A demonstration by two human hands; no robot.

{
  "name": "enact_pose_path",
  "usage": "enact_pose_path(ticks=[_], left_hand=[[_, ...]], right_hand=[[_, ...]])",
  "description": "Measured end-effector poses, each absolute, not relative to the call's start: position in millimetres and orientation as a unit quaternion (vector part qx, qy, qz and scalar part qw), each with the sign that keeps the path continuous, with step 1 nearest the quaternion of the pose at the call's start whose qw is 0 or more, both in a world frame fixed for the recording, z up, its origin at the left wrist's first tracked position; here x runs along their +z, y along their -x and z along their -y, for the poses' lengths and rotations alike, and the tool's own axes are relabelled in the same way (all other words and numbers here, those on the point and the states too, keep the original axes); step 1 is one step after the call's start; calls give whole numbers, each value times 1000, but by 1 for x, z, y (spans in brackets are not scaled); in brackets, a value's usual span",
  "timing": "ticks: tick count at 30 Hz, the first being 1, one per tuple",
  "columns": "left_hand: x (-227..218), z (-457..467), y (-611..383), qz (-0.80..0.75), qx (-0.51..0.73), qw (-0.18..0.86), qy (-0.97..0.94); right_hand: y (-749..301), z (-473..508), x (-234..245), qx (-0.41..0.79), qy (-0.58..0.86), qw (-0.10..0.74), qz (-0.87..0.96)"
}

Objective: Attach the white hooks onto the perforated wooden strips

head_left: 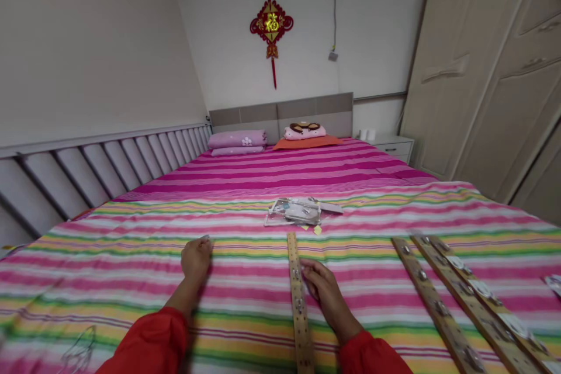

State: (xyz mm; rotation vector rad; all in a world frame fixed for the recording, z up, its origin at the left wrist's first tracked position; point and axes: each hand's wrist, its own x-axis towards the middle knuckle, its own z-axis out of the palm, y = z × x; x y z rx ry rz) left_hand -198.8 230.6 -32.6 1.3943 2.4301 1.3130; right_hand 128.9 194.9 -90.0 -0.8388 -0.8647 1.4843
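A narrow wooden strip (297,318) with rows of small holes lies lengthwise on the striped bedspread in front of me. Small shiny metal pieces (300,304) sit along its middle. At its right edge is my right hand (323,289), fingers curled and closed near one of these pieces; what lies between the fingertips is too small to make out. Over the bedspread to the left, away from the strip, my left hand (196,258) is closed, with a small greyish thing showing at the fingertips that I cannot name.
Several similar wooden strips (432,298) with metal pieces lie at the right. Clear plastic packets (294,210) lie beyond the middle strip, beside yellow scraps (317,230). Thin wire-like items (79,350) are at the lower left. A bed rail (100,163) runs along the left.
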Motion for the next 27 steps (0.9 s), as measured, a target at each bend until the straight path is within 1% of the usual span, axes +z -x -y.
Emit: enact_pose_path(ticks=[2,3,4,5,6,7,9,11,15,20,22,24,27], left_hand=[[-22,-230,180,-758,485,107,-422],[-17,-229,167,-729,525,191,-395],[-12,-227,152,-680,568,302,-351],[-7,-225,136,-635,582,415,-293],[-3,-221,119,-588,569,516,-254],[0,-217,102,-550,552,582,-234],[1,-209,71,-509,525,640,-236],[-4,-203,45,-496,528,632,-276],[-16,-200,15,-493,528,560,-406],[-18,-200,3,-534,485,418,-552],[-18,-199,1,-540,465,384,-587],[-20,-197,-1,-530,450,398,-599],[-26,-195,-4,-500,437,453,-595]], right_hand=[[-129,-196,-90,632,360,580,365],[-129,-196,-90,631,363,581,364],[-129,-196,-90,630,366,580,364],[-129,-196,-90,629,368,580,365],[-129,-196,-90,627,369,581,366],[-129,-196,-90,625,367,582,368],[-129,-196,-90,624,359,587,371],[-130,-196,-89,622,351,595,368],[-131,-195,-86,615,346,622,339],[-135,-194,-82,619,329,639,316],[-136,-193,-79,629,317,637,313],[-136,-193,-77,637,308,635,311],[-136,-192,-75,641,302,638,302]])
